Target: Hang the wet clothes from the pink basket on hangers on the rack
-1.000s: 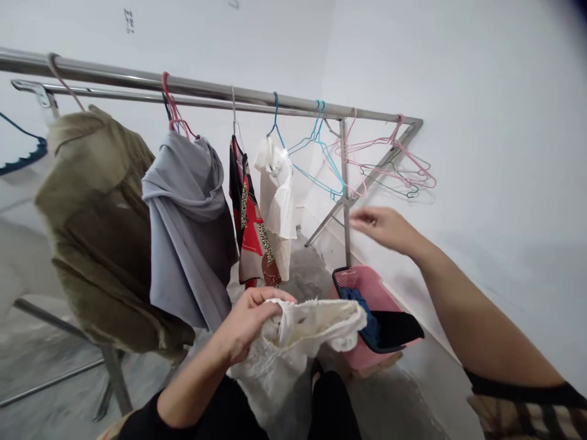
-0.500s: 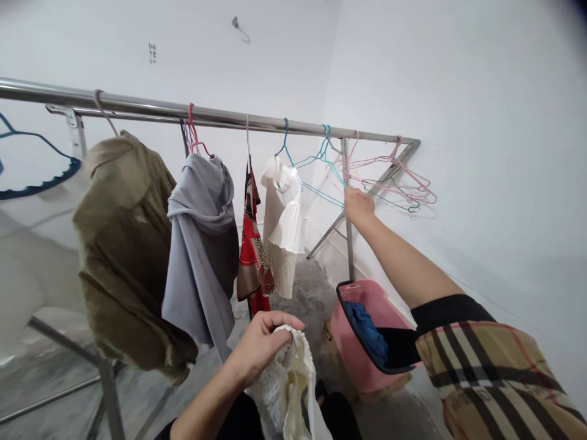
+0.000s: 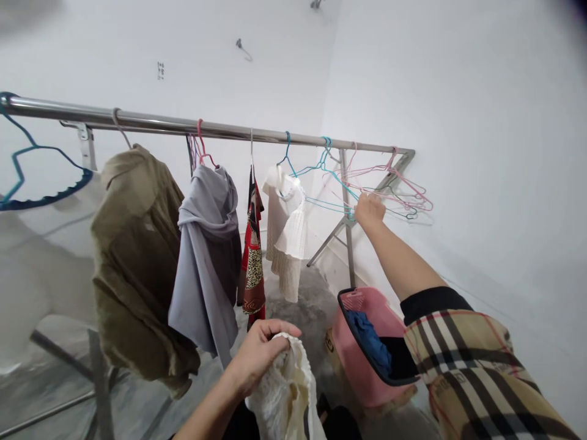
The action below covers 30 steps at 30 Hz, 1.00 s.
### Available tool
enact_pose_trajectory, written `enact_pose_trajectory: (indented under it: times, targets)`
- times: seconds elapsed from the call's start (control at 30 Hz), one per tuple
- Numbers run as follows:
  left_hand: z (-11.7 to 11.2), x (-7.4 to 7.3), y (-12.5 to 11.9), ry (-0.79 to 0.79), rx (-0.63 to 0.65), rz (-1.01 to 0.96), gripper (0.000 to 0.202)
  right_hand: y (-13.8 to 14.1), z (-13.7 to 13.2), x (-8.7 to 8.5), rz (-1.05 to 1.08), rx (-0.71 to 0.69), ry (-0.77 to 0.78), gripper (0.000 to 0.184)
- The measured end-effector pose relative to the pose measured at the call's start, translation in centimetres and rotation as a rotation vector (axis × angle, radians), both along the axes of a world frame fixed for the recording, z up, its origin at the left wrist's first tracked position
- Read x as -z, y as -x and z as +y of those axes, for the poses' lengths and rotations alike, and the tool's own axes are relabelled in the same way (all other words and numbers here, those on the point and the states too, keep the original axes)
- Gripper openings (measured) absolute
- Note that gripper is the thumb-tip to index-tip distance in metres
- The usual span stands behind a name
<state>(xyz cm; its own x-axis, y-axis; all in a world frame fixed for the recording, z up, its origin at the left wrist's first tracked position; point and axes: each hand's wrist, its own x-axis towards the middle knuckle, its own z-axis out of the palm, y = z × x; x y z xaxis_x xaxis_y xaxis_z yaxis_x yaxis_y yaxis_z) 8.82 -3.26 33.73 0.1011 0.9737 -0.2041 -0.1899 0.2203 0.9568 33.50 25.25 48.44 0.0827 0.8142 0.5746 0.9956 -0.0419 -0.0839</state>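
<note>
My left hand (image 3: 262,352) is closed around a bunched white lace garment (image 3: 287,397) low in the middle of the view. My right hand (image 3: 369,208) is stretched out to the far end of the steel clothes rail (image 3: 151,123), its fingers closed on the lower bar of a teal wire hanger (image 3: 328,183). Empty pink hangers (image 3: 403,183) hang just beyond it. Along the rail hang an olive shirt (image 3: 137,256), a grey top (image 3: 208,250), a red patterned cloth (image 3: 252,256) and a cream knitted top (image 3: 287,238).
A pink laundry basket (image 3: 355,351) with a black rim holds blue cloth below my right arm. A blue hanger (image 3: 41,177) hangs at far left. White walls meet in a corner behind the rail. The rack's legs stand on a grey floor.
My right hand rose from open above the basket to the rail's far end and closed on the teal hanger. The white garment in my left hand went from spread out to bunched and hanging.
</note>
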Motion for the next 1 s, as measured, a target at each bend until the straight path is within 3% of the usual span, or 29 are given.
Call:
enact_pose_trajectory:
  times: [0.1, 0.2, 0.3, 0.5, 0.63, 0.73, 0.8, 0.9, 1.0]
  targets:
    - [0.1, 0.1, 0.2, -0.002, -0.018, -0.001, 0.023, -0.4, 0.3, 0.1, 0.034, 0.026, 0.043, 0.031]
    - [0.3, 0.2, 0.4, -0.010, -0.034, 0.004, 0.021, 0.1, 0.2, 0.1, 0.013, -0.019, 0.037, 0.037]
    - [0.5, 0.4, 0.4, -0.006, -0.033, 0.006, 0.021, 1.0, -0.3, -0.4, 0.042, -0.139, 0.016, 0.045]
    - [0.7, 0.7, 0.0, -0.017, -0.029, 0.018, 0.021, 2.3, -1.7, -2.7, 0.248, -0.306, -0.138, 0.041]
    - [0.7, 0.7, -0.3, -0.043, -0.056, 0.040, 0.022, 1.9, -4.2, -2.5, 0.414, -0.404, -0.203, 0.040]
    - [0.7, 0.5, -0.2, -0.050, -0.095, 0.031, 0.024, 0.4, -7.7, -0.3, 0.570, -0.519, -0.177, 0.038]
    - [0.9, 0.2, 0.0, -0.047, -0.128, 0.010, 0.025, -1.1, -11.1, 2.2, 0.674, -0.590, -0.156, 0.038]
    - [1.4, 0.0, 0.2, -0.051, -0.194, -0.021, 0.027, -3.5, -17.0, 7.7, 0.783, -0.622, -0.165, 0.037]
    - [2.2, 0.0, 0.4, -0.077, -0.272, -0.058, 0.026, -5.3, -22.7, 14.6, 0.843, -0.583, -0.168, 0.031]
